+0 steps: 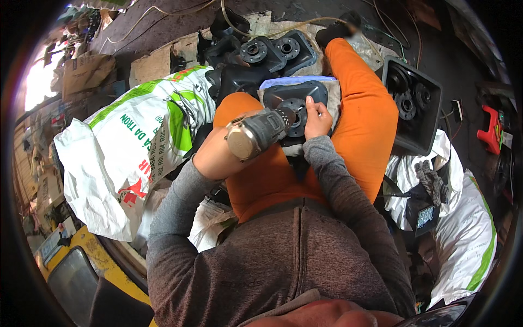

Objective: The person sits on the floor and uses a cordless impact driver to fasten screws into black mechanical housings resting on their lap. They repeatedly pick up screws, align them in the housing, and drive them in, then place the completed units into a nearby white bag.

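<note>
My left hand [208, 153] is wrapped round a dark power drill [264, 129], its fingers mostly hidden behind the tool. The drill's chuck points away from me, over a black moulded part with a round, holed flange [295, 121] in its middle. This part lies between my knees on a pale padded surface. Beside the drill's tip, my right hand [317, 117] is closed with the thumb upright. Something small may be pinched there, but I cannot make it out. The flange is partly covered by the drill and my right hand.
Similar black flanged parts [287, 49] lie beyond my knees. A black bin [424, 131] at the right holds more flanges. A white and green sack [136, 131] lies at left. Gloves [432, 182] rest on white sacking, near a red tool [492, 129]. A hose [297, 24] crosses the floor.
</note>
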A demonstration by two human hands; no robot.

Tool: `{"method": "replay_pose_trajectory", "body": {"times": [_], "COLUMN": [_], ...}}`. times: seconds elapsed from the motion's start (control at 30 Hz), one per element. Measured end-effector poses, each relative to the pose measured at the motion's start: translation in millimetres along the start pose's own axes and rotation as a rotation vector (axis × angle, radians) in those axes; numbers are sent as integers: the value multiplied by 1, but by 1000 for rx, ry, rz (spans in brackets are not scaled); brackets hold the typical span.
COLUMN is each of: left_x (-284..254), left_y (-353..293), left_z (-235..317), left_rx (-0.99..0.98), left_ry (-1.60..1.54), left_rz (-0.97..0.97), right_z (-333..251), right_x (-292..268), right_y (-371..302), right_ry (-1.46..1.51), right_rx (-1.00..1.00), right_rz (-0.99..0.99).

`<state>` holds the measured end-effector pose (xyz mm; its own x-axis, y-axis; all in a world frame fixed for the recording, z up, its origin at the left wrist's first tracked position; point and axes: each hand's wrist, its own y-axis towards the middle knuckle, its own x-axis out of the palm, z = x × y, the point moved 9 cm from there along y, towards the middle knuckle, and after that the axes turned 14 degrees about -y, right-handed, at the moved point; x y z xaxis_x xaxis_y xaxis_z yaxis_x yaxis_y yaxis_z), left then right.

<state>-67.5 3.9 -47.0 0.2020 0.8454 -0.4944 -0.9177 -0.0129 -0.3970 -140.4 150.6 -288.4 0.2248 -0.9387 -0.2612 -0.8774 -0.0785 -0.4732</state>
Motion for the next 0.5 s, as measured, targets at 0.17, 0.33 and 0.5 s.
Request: {"method": "replay_pose_trajectory", "body": {"times": [0.17, 0.33, 0.5], "left_x": [-1, -5, 6], "left_y": [22, 51, 55], "left_z": [-5, 12, 8], "left_rx": [-106, -151, -197], "left_ry": [148, 180, 211], "left_rz": [-69, -178, -230], "right_z": [-5, -5, -8], "right_x": [1, -2, -4], "right_y": [-1, 1, -1], "right_ry": [13, 91, 29], "right_rx": [-25, -31, -69], "right_rz": [11, 63, 63]}}
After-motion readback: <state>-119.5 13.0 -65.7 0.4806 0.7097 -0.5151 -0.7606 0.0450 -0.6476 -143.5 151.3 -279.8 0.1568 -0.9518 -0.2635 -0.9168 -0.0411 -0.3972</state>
